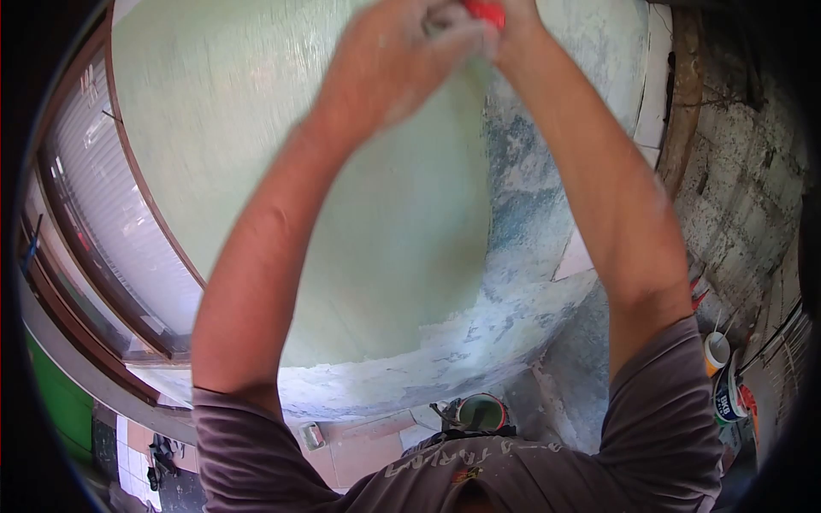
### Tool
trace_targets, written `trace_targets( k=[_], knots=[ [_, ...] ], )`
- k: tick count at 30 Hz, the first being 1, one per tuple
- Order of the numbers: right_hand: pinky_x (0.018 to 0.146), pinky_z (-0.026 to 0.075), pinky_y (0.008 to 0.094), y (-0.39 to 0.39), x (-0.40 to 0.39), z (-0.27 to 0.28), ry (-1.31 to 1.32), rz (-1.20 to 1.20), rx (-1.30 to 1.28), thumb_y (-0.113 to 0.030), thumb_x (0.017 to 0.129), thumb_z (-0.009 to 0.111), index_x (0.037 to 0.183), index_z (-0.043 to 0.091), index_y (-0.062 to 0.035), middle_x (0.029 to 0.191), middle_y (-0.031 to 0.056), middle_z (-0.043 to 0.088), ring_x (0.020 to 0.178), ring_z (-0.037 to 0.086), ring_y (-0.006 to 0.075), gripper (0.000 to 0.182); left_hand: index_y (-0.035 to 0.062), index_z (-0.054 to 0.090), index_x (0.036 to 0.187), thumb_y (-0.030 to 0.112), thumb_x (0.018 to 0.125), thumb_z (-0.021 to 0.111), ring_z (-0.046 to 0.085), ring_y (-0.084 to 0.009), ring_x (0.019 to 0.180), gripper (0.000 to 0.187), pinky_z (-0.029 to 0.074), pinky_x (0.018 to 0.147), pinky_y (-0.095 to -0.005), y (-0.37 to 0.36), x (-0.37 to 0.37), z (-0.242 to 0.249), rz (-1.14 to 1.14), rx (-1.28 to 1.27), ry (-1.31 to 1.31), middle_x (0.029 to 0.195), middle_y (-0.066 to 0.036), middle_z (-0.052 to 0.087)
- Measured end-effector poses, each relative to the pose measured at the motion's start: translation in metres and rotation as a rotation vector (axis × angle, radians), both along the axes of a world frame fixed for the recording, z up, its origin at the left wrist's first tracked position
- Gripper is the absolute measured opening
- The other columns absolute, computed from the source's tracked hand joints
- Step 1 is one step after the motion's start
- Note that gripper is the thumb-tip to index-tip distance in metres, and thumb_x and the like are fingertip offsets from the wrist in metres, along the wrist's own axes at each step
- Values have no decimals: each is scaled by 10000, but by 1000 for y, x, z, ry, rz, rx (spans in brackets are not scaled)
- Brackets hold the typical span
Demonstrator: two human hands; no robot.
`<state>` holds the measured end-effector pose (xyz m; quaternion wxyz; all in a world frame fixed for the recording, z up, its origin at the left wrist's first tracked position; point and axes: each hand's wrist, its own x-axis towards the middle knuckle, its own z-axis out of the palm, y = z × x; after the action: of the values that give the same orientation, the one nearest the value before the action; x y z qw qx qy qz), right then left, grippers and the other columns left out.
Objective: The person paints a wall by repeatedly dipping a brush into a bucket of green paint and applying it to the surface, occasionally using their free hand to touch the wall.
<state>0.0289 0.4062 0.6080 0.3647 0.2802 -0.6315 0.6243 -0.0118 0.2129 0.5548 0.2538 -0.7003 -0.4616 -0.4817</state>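
A pale green wall (pixel 282 171) is filling most of the view, its fresh coat giving way on the right to a patchy grey-blue unpainted stretch (pixel 530 197) that is also curving along under the green area. Left of the wall a brown-framed window (pixel 103 222) is running down the edge of the picture, and right of the wall a rough block wall (pixel 744 188) is standing.

Both arms are reaching up against the wall. The left hand (pixel 402 51) is closing in a fist high up on the wall, near the seam between green and grey, and it is pressing against the right hand (pixel 513 26), which is mostly cut off by the top edge. Between the two hands a red handle (pixel 486 12) is showing; both hands are wrapping tightly around it, though how the fingers are lying on it cannot be told. What the handle is carrying is out of view.

Well below the wall's lower edge, on the floor, an open paint tin (pixel 481 412) with green inside is sitting just above the person's grey shirt (pixel 513 470). Farther right of the wall's base, beside the block wall, other tubs and buckets (pixel 725 380) are standing together.
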Motion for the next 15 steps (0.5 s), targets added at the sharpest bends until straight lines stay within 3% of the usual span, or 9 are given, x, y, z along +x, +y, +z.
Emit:
trace_targets(
  k=[2,4,5,7,9,10,13,14,15],
  knots=[
    [671,559,317,-23,13,-53,26,-177,-80,-148,948,522,1059,638,-9,811,64,621,686,607,193,212,128,721,1240,207,966,755,706,-228,968,288,569,835,-341,18,-21,-52,21,103,58,1094,-63,755],
    [719,565,370,-36,26,-107,-193,-249,-185,-258,972,544,1153,670,-44,1156,134,704,771,637,199,307,187,711,1240,247,943,777,709,-316,982,310,589,844,-416,17,-24,-106,-32,100,76,1117,-79,745],
    [711,554,364,-45,31,-135,-209,-220,-265,-206,929,553,1126,671,-34,1151,141,702,789,612,184,287,195,706,1252,248,939,783,703,-333,1015,327,589,853,-439,13,-22,-135,-15,89,100,1146,-91,740],
    [714,540,352,-60,39,-195,-257,-147,-425,-148,881,567,1077,671,-22,1173,157,701,837,590,163,255,165,682,1276,222,926,797,696,-351,1054,372,586,868,-460,0,-12,-190,-51,-50,32,1139,-122,730],
    [735,534,341,-59,49,-260,-335,-98,-498,-134,873,573,1053,667,-18,1255,178,698,863,594,159,235,88,689,1284,94,891,821,706,-353,1095,415,572,960,-427,-16,5,-237,-85,-132,-42,1191,-138,735],
    [745,533,336,-61,54,-275,-377,-90,-491,-127,870,572,1053,663,-16,1310,189,693,859,596,160,233,85,691,1282,99,886,827,706,-357,1092,419,571,962,-430,-23,12,-246,-127,-154,-88,1189,-142,734],
    [764,530,326,-61,61,-287,-385,-131,-465,-131,873,569,1042,665,-16,1238,158,711,853,598,168,226,71,700,1276,112,874,845,712,-340,1073,429,568,951,-427,-36,19,-245,-211,-162,-134,1189,-147,737],
    [783,524,311,-81,66,-254,-367,-159,-522,-130,872,574,1033,676,-7,1088,125,709,851,599,169,227,64,705,1274,114,872,849,718,-316,1061,430,569,937,-416,-37,16,-221,-213,-130,-89,1191,-142,740],
    [761,533,323,-78,62,-228,-279,-164,-369,-140,889,579,1022,679,-4,1033,112,695,817,600,172,215,77,700,1255,167,892,831,715,-316,1016,396,580,875,-410,-35,13,-199,-220,-51,-53,1146,-133,743]
  ],
)
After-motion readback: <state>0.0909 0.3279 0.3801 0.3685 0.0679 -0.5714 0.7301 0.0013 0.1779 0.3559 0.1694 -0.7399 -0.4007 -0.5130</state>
